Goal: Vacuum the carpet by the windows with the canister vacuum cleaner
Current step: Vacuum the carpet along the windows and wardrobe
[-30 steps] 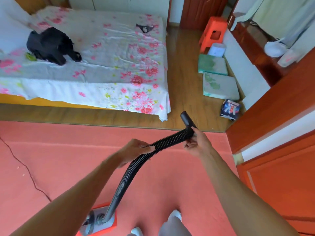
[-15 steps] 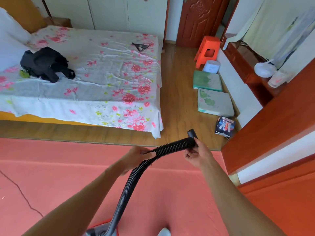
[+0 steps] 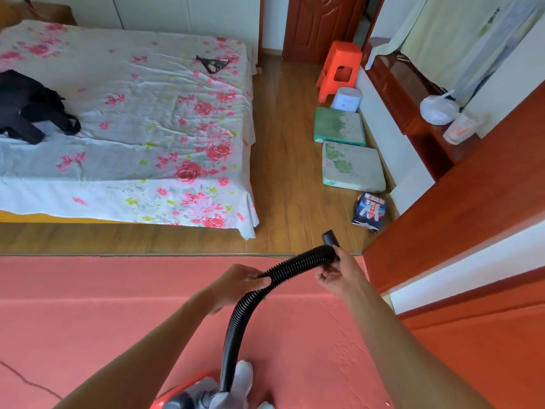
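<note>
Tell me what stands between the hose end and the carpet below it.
Nothing visible does. The left hand and right hand hold the hose in the air, and the carpet below them lies bare.

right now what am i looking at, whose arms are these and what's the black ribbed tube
There is no robot here. The view comes from a camera worn on a person's head, looking forward and down, so both arms are that person's own. The left hand grips the black ribbed hose partway along, and the right hand holds it near its open end. The hose runs down to the red canister vacuum cleaner by the person's feet, on a pink carpet. Beyond it are a wooden floor, a bed with a flowered sheet, and two cushions by the wall.
</note>
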Action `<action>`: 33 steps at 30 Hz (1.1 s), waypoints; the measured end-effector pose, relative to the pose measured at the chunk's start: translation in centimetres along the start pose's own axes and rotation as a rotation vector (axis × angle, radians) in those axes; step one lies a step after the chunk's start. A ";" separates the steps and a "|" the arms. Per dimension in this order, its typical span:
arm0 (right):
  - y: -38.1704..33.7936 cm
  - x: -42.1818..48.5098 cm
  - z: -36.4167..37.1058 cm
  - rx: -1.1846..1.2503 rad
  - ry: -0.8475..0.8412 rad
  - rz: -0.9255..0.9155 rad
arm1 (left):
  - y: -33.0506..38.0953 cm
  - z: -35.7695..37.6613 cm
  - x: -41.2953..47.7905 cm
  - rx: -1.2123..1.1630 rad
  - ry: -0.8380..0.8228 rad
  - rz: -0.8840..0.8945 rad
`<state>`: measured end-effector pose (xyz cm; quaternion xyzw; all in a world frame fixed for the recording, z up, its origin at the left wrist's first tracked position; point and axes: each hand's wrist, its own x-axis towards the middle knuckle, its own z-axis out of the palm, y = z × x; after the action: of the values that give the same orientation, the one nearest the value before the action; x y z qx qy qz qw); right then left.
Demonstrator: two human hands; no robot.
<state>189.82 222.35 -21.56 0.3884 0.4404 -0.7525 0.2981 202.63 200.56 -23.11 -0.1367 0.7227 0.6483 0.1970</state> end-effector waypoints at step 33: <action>2.9 27.7 -9.1 -0.180 0.399 0.133 | -10.5 9.9 17.9 -0.113 -0.008 -0.617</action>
<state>180.64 226.29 -49.07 0.5296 0.5295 -0.5970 0.2877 192.63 210.09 -41.40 -0.3579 0.6090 0.5976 0.3794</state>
